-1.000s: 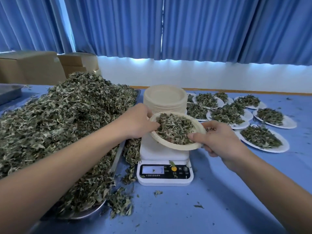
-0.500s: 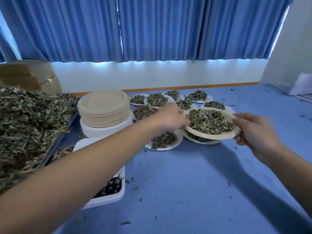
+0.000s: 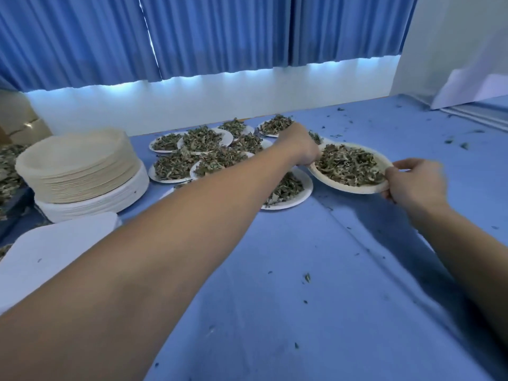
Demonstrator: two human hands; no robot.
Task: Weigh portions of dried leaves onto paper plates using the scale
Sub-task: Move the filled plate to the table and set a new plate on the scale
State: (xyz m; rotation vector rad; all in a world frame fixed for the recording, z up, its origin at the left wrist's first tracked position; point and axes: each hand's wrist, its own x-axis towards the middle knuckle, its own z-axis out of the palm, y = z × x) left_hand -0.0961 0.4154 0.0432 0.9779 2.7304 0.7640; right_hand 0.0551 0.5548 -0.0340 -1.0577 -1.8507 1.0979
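A paper plate (image 3: 330, 180) filled with dried leaves (image 3: 347, 165) hangs low over the blue table at the right of the group of filled plates. My left hand (image 3: 301, 147) grips its left rim and my right hand (image 3: 415, 182) pinches its right rim. The plate partly overlaps another filled plate (image 3: 301, 198) below it. The white scale (image 3: 55, 243) shows only its platform at the lower left, with my left forearm crossing in front of it. The big leaf pile (image 3: 8, 166) is only just visible at the left edge.
Several filled plates (image 3: 203, 138) sit in rows behind my left arm. A tall stack of empty paper plates (image 3: 79, 166) stands at the left. Leaf crumbs dot the blue tablecloth (image 3: 316, 298). Blue curtains and a white wall lie beyond the table's far edge.
Both hands lifted the filled plate off the scale and carried it right, to the edge of the filled plates; it now sits lower. My view swung right with it.
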